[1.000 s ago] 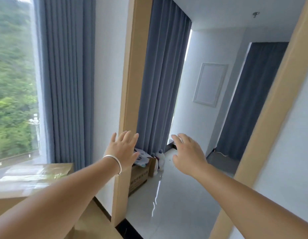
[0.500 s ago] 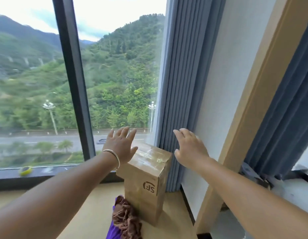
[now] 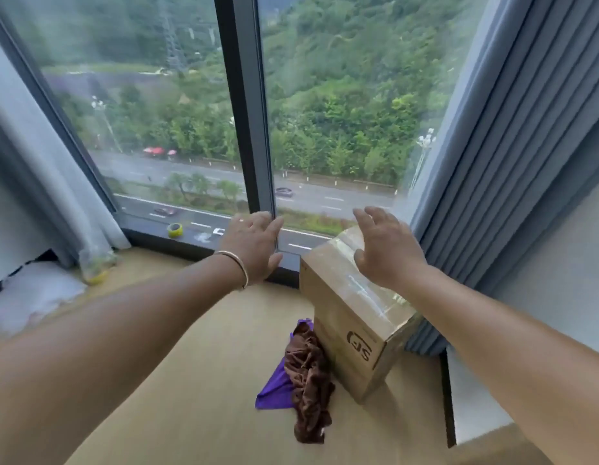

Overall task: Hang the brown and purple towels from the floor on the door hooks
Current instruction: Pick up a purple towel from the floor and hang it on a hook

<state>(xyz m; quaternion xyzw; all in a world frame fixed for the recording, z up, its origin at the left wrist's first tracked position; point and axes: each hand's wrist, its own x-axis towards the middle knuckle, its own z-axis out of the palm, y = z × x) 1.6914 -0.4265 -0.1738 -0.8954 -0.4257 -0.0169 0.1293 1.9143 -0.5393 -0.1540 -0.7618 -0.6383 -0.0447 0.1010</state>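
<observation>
towels, brown (image 3: 309, 374) and purple (image 3: 274, 385), are now in our full view at lower centre of the frame; half a second ago only their top edge showed at the bottom, and a second ago we faced a doorway with neither in sight. our left hand (image 3: 254, 246) and right hand (image 3: 387, 250) stay raised at mid frame, fingers spread and holding nothing, well above the heap. outward from the hands, the brown towel lies crumpled over the purple one on the floor (image 3: 190, 380), touching the near side of a box (image 3: 351, 330) that stands at centre right. beyond are the window (image 3: 325, 112) across the top, curtains at both sides, and a tape roll (image 3: 175, 229) on the sill at centre left. we judge the search done: next comes bending to grasp both towels, while the door hooks are out of frame.
</observation>
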